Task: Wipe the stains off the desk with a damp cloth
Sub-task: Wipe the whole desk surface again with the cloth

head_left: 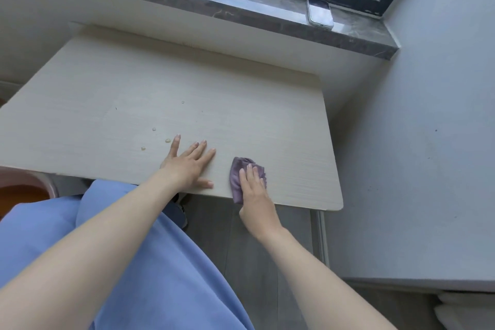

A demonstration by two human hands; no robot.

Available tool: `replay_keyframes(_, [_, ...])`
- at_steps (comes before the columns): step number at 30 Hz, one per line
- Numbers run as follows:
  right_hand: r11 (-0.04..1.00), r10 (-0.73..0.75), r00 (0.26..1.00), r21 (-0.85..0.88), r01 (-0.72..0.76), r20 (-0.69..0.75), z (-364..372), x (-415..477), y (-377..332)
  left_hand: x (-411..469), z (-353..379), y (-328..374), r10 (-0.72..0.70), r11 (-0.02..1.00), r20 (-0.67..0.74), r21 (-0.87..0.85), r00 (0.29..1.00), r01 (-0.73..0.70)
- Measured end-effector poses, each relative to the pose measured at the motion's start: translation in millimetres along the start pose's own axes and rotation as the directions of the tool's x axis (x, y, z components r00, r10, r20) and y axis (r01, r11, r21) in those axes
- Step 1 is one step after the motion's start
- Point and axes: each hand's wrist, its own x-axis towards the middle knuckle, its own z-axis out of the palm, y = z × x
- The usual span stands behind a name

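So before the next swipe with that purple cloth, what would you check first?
1. Cloth pressed flat under the right hand: ok.
2. Left hand flat on the desk: ok.
3. Stains gone: not ok; drops lie left of the left hand, apart from the cloth.
4. Straight path from cloth to drops free: not ok; the left hand lies between.
5. Cloth damp enough: cannot tell.
6. Phone off the desk, on the window sill: ok.
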Motion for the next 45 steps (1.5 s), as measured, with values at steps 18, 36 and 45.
replay_keyframes(18, [0.992,0.124,0.991,0.038,-0.122,-0.056,1,34,-6,-9,13,-24,-0.027,0.976,-0.143,-0.217,0.989,-0.005])
replay_keyframes(36, [0.967,-0.245,0.952,-0.019,0.253,0.181,-1,77,-38,-23,23,-62,-0.602,0.628,0.082,-0.566,0.794,0.534])
replay_keyframes(45, [0.95,-0.297,0.934,-0.033,0.309,0.197,12,73,-64,-32,29,-91,-0.491,0.607,0.197,-0.622,0.849,0.495])
